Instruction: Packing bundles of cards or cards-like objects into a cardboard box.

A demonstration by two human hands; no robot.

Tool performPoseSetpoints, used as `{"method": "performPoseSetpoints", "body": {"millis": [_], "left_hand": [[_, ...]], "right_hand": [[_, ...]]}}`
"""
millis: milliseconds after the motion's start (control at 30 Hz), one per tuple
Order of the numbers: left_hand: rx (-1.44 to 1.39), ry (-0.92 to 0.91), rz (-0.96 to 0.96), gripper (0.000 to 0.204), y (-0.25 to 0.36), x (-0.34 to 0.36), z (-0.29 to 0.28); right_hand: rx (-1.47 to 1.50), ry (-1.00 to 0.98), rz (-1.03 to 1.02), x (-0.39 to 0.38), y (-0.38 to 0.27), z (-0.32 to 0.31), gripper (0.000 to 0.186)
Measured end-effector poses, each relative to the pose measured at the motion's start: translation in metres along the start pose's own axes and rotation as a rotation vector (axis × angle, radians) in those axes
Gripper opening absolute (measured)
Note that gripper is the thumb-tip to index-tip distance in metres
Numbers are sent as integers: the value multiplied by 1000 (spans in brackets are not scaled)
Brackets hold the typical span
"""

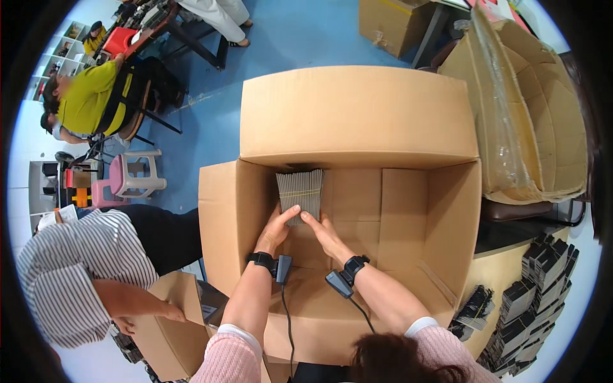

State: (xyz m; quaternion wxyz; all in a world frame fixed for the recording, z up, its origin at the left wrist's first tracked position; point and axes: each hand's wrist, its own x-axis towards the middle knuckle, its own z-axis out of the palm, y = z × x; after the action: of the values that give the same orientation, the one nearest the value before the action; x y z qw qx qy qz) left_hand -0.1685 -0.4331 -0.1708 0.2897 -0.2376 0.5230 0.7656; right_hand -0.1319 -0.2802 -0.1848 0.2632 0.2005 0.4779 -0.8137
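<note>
A banded bundle of thin grey strips [300, 191] is gripped between my two hands inside a large open cardboard box [357, 115]. My left hand [276, 228] closes on its left side, thumb across the near face. On the other side my right hand [324, 231] presses with its thumb near the bundle's lower edge. The bundle is at the box's far left corner; whether it touches the bottom I cannot tell. Each wrist wears a black strap with a small grey device [339, 283] and a cable.
Stacks of dark, flat pieces [533, 300] stand on a pale surface at right. Another open carton [536, 115] sits on a chair behind them. At left, a person in a striped shirt [89, 268] handles a smaller box [169, 325]. Stools [137, 175] and a seated person are farther back.
</note>
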Motion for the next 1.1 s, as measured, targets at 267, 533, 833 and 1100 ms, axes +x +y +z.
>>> {"method": "performPoseSetpoints", "body": {"millis": [267,533,833,1100], "left_hand": [[-223,155,56,73,-46,22,-36],[-814,56,40,72,-62,17,-26],[-793,143,25,64,-38,25,-17],[-760,64,-38,65,-45,23,-33]], "right_hand": [[-139,89,51,40,36,1,105],[-17,38,140,46,50,-21,99],[9,-82,-12,64,45,-26,92],[-68,-143,13,65,35,-20,92]]}}
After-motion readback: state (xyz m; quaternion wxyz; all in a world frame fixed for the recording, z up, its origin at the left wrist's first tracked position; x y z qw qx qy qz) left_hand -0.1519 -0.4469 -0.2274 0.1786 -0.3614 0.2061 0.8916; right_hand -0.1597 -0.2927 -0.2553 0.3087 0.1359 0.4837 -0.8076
